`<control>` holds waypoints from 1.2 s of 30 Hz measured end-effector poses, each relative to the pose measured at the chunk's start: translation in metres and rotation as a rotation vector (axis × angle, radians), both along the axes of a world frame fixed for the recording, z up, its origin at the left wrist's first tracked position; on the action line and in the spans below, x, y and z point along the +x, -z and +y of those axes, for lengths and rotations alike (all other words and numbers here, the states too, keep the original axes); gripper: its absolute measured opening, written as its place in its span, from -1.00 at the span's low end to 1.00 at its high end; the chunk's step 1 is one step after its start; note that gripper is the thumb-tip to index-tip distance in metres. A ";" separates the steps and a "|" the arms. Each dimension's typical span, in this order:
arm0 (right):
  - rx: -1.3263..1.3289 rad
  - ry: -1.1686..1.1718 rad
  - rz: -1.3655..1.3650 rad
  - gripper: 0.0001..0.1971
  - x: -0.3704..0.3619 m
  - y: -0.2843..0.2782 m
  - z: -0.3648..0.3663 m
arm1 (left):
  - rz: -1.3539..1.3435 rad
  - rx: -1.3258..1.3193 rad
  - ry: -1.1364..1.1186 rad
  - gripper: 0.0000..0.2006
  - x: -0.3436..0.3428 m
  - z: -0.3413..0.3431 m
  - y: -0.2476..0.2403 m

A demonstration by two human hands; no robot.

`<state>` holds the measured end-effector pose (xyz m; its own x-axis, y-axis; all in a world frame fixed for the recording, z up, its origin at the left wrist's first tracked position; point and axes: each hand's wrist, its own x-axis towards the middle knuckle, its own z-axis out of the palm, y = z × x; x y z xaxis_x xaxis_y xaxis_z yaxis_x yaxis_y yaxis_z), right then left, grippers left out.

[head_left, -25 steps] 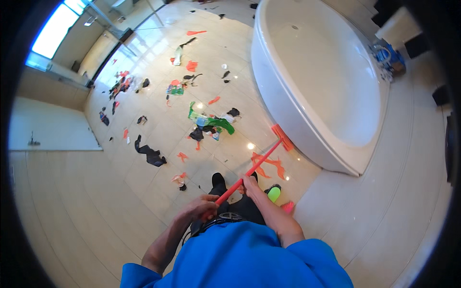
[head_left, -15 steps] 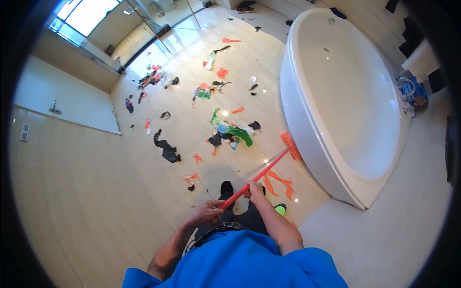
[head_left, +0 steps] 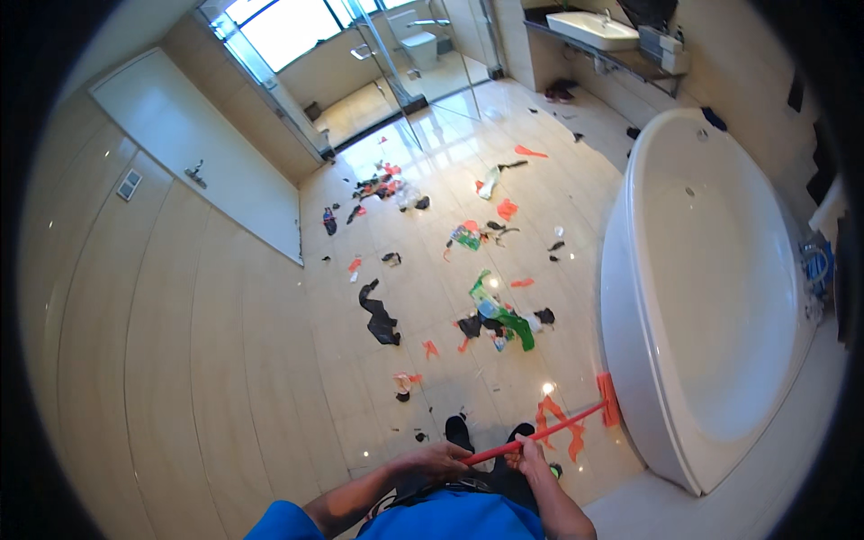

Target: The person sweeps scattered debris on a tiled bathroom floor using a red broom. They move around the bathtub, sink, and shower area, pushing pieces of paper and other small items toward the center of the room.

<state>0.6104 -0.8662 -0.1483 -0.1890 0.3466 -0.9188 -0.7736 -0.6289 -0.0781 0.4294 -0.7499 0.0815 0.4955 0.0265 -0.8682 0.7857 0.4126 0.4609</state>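
A red broom slants across in front of me, its red handle [head_left: 565, 423] running from lower left to upper right. My left hand [head_left: 438, 461] is closed around the top end of the handle. Farther down the handle my right hand [head_left: 527, 454] grips it. The broom head [head_left: 609, 400] rests on the floor beside the outer wall of the white bathtub [head_left: 621, 297]; whether it touches the tub I cannot tell. Torn orange plastic strips [head_left: 573, 441] lie under and beside the handle. Ahead of my dark shoes [head_left: 458, 433] is a heap of green, black and clear plastic scraps [head_left: 504, 324].
Scraps litter the tiled floor [head_left: 297, 405], among them a long black piece [head_left: 378, 313] and a far pile [head_left: 382, 184]. A white door [head_left: 202, 153] stands left. Beyond are a glass shower partition [head_left: 387, 72], a toilet [head_left: 420, 49] and a sink [head_left: 592, 31].
My view has tilted up, so the sink and toilet now show. The broom head has come nearer to me along the tub, level with the orange strips. Both hands keep their hold.
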 end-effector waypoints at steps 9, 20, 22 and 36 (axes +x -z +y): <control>0.071 -0.068 -0.159 -0.74 -0.014 -0.004 0.067 | -0.106 0.137 -0.055 -0.65 -0.039 0.015 0.059; -0.019 0.014 0.010 -0.75 -0.030 0.023 0.016 | -0.148 0.063 0.039 -0.67 -0.052 0.002 0.075; -0.061 0.048 0.037 -0.77 -0.032 0.029 0.005 | -0.209 0.089 0.075 -0.67 -0.052 -0.008 0.098; 0.016 -0.005 -0.048 -0.81 -0.013 0.036 0.058 | -0.029 0.112 -0.075 -0.62 -0.037 0.017 0.034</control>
<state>0.5970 -0.8085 -0.1847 -0.1469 0.3602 -0.9213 -0.7655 -0.6312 -0.1247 0.3926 -0.7334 0.0477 0.5133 0.1605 -0.8431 0.7403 0.4141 0.5296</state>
